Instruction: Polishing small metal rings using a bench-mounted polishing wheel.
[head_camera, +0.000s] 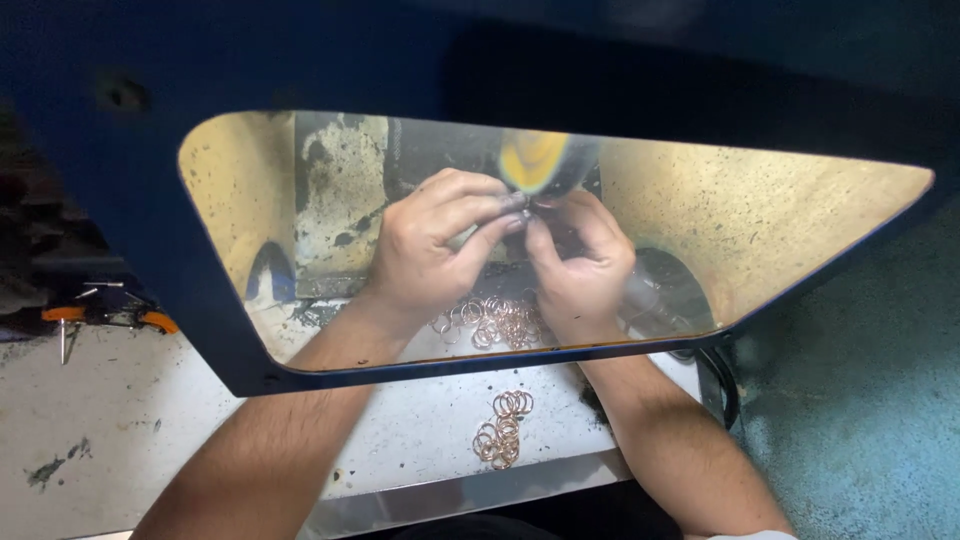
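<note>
Through a clear window in a dark blue guard (330, 60), I see my left hand (430, 245) and my right hand (580, 265) pinched together around a small metal piece, too small to identify. They press it against the lower edge of a spinning yellow buffing wheel (535, 160). Below the hands, behind the window, lies a pile of copper-coloured rings (495, 320). A second cluster of rings (503, 428) rests on the white bench (120, 430) between my forearms.
Orange-handled pliers (100, 318) lie on the bench at the left. A black cable (725, 385) loops at the bench's right end. A teal floor (870, 420) lies to the right. The inner walls of the enclosure are yellowish and speckled with grime.
</note>
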